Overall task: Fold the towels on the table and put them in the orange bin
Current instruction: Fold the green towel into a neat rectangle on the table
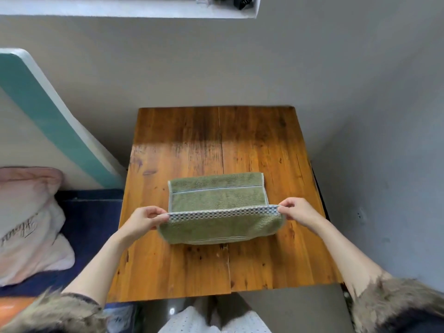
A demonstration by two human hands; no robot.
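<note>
The towel (217, 198) is olive green, with a pale blue-grey stripe and a blue-and-white checked border along its lifted edge. Under it the counter (177, 145) is orange-brown wood with dark streaks. Left of the counter lie a pink-and-white pillow (26, 222) on a navy bed (91, 227) and a teal band (48, 116).

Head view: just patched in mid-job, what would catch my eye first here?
The green towel lies mid-fold at the centre of the wooden table. The left hand and right hand each pinch an end of its checkered border, lifting the near edge off the table. At the lower left, an orange shape that may be the bin peeks in beside the furry sleeve.
</note>
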